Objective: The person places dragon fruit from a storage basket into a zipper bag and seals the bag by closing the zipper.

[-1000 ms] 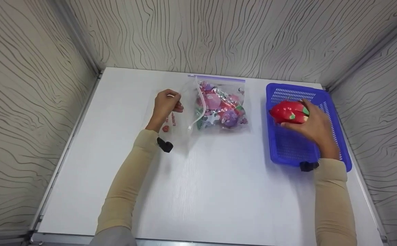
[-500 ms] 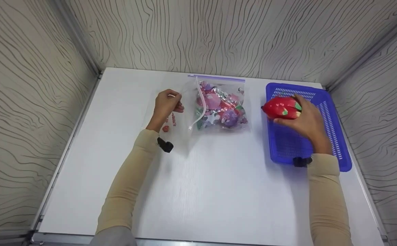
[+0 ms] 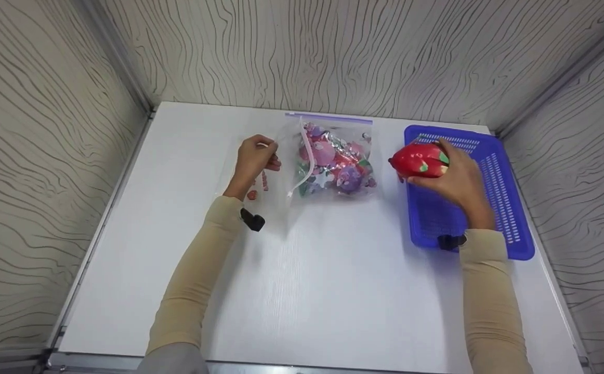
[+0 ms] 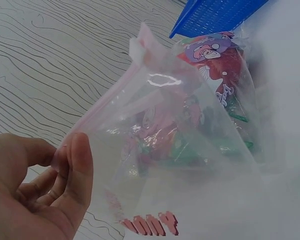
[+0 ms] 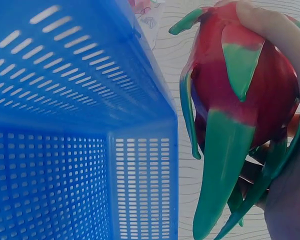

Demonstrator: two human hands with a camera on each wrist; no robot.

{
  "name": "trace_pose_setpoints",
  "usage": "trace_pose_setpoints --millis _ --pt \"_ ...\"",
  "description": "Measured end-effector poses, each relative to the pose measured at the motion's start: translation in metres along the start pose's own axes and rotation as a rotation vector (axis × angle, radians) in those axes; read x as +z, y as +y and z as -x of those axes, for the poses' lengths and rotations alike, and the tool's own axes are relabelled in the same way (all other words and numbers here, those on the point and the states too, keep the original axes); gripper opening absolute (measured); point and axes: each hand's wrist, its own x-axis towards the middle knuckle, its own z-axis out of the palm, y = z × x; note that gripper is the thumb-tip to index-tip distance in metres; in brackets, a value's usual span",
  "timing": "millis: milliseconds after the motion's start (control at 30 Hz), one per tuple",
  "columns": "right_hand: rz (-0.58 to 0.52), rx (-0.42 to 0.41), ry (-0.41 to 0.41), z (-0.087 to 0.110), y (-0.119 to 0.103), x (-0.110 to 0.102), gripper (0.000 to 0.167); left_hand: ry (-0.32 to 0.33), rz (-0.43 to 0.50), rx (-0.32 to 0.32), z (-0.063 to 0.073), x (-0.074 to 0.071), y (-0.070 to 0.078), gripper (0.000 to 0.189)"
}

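In the head view my left hand (image 3: pixel 254 160) pinches the edge of a clear zip bag (image 3: pixel 276 208) between thumb and fingers. Its pale zip strip curves beside a bag (image 3: pixel 333 161) packed with pink, purple and red pieces. The left wrist view shows the lifted edge, with pink zip strip (image 4: pixel 102 102) and red lettering (image 4: pixel 155 223) on the film. My right hand (image 3: pixel 460 179) grips a red dragon fruit (image 3: pixel 417 160) with green leaf tips, above the left side of a blue basket (image 3: pixel 415 218). The right wrist view shows the dragon fruit (image 5: pixel 235 85) just outside the basket wall (image 5: pixel 145 115).
A white table (image 3: pixel 302 291) carries the bags and the basket. Walls with a wavy line pattern (image 3: pixel 312 57) stand behind and at both sides. The packed bag has a purple strip (image 3: pixel 328 118) along its top.
My right hand has carried the dragon fruit leftward and slightly up, from over the basket to past its left rim. The left hand and the bags have barely moved.
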Motion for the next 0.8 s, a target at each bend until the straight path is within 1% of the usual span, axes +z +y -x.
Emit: trace_pose_setpoints --millis 167,400,633,800 --pt "-0.014 -0.004 -0.004 -0.002 -0.005 0.003 0.122 0.0 -0.004 0.001 -0.001 0.001 -0.002 0.022" --pt "-0.025 -0.03 0.014 -0.006 -0.012 0.008 0.121 0.003 -0.014 0.005 -0.003 0.002 -0.003 0.022" --pt "-0.01 -0.054 0.034 -0.01 -0.018 0.015 0.119 -0.002 0.0 -0.007 -0.002 0.004 -0.002 0.021" --pt "-0.024 -0.064 0.031 -0.012 -0.024 0.018 0.119 -0.01 -0.001 -0.012 -0.001 0.006 0.0 0.021"
